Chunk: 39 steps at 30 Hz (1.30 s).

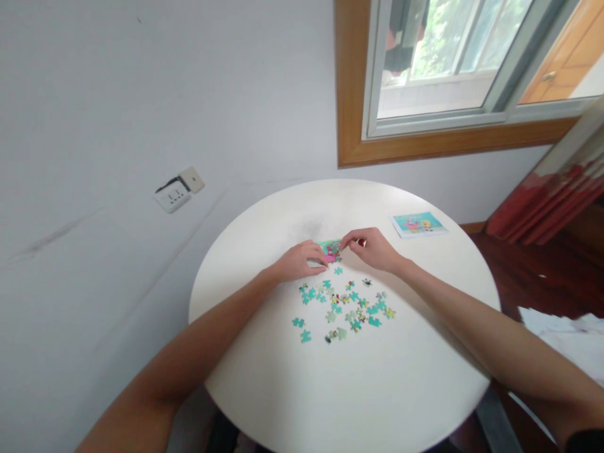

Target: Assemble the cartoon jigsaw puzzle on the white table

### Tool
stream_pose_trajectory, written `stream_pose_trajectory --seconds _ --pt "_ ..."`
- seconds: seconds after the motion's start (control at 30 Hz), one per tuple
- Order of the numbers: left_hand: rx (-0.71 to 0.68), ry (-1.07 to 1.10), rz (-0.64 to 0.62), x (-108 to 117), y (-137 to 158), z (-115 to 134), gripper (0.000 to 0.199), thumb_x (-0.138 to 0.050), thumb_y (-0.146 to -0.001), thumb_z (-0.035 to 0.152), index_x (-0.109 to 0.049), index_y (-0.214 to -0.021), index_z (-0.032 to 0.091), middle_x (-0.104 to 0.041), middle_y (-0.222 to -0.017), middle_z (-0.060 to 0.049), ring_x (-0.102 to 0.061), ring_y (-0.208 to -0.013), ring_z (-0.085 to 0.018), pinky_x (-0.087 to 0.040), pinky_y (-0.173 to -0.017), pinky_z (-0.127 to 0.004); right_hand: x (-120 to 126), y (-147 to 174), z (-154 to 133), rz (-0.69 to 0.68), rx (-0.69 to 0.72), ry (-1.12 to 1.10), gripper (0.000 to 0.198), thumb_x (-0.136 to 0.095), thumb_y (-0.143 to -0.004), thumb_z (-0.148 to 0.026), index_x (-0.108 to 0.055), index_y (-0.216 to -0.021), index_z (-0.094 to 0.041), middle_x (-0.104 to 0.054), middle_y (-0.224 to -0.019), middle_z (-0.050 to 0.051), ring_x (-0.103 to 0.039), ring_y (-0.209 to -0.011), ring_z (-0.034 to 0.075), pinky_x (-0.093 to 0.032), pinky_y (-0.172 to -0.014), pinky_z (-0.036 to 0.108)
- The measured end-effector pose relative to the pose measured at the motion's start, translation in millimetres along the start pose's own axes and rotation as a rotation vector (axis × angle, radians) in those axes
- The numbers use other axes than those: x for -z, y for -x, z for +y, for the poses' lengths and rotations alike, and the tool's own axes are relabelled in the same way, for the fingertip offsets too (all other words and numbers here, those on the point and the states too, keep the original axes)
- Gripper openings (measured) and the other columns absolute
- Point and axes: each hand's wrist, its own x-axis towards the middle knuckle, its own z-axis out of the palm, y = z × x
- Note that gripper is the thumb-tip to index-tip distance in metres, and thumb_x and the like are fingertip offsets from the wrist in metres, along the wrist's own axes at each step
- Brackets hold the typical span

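Joined jigsaw pieces (331, 250) form a small green and pink patch on the round white table. My left hand (302, 261) rests at the patch's left edge, fingertips touching it, thumb apart below. At its right edge is my right hand (372, 248), thumb and forefinger pinched together at what looks like a puzzle piece, mostly hidden by the fingers. A single teal piece (338, 271) lies just below the patch. Nearer me, many loose puzzle pieces (353, 308) in teal, pale green and yellow are scattered.
A picture card (418, 224) with cartoon figures lies at the table's back right. The white table (311, 402) stands against a wall with a socket (172, 196) and a wood-framed window (352, 148). Red and cream curtains (542, 201) hang at the right.
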Motion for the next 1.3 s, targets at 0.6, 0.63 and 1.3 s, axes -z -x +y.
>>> stream_pose_trajectory --seconds 0.6,0.63,1.3 --pt "0.080 -0.055 0.096 5.3 -0.9 4.1 0.019 -0.062 -0.091 0.032 -0.075 -0.100 0.024 -0.064 -0.091 -0.006 -0.058 -0.089 -0.018 -0.045 -0.085 -0.032 0.3 -2.9 4.2 0.024 -0.068 -0.021 0.028 -0.046 -0.077 -0.009 -0.073 -0.080 -0.015 -0.073 -0.076 0.003 -0.061 -0.067 0.012 -0.044 -0.067 0.025" --pt "0.100 -0.061 0.124 6.1 -1.2 3.5 0.018 -0.061 -0.091 0.031 -0.075 -0.098 0.023 -0.064 -0.090 -0.006 -0.058 -0.089 -0.018 -0.046 -0.085 -0.032 0.3 -3.3 5.4 0.031 -0.082 -0.020 0.028 -0.046 -0.076 -0.009 -0.073 -0.080 -0.015 -0.073 -0.076 0.003 -0.061 -0.067 0.013 -0.044 -0.066 0.025" --pt "0.157 -0.027 0.202 8.5 1.5 -8.2 0.014 -0.064 -0.088 0.029 -0.077 -0.090 0.024 -0.063 -0.084 -0.003 -0.059 -0.082 -0.015 -0.046 -0.077 -0.028 5.8 -1.8 15.9 -0.304 -0.048 -0.018 0.040 -0.042 -0.066 -0.002 -0.076 -0.083 -0.013 -0.072 -0.075 0.004 -0.062 -0.068 0.013 -0.047 -0.068 0.025"
